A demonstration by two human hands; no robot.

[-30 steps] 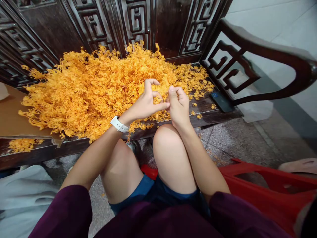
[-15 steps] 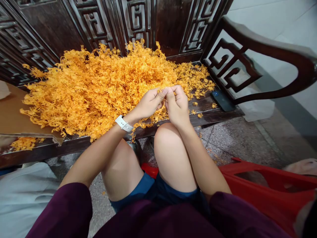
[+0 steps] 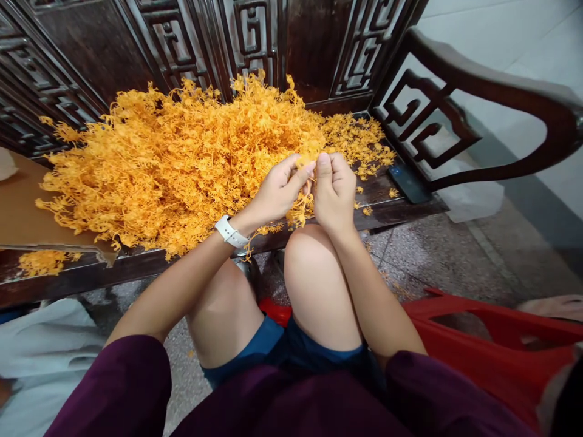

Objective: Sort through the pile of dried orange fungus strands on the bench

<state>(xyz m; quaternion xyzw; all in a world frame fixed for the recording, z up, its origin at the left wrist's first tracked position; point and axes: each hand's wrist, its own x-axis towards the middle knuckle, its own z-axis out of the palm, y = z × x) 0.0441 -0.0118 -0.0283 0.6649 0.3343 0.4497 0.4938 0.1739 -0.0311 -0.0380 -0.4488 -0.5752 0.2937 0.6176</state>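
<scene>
Left hand (image 3: 277, 191) and right hand (image 3: 334, 191) are both pinching one orange sprig (image 3: 303, 209) above the tabletop (image 3: 378, 209) edge. Big orange pile (image 3: 182, 164) is lying unsorted; most work seemingly remaining.

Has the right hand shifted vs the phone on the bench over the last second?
Yes. The right hand has moved slightly right and up, closer to the phone on the wooden bench, pinching an orange piece with the left hand.

Bright, even light; sharp centre, edges bowed.
</scene>
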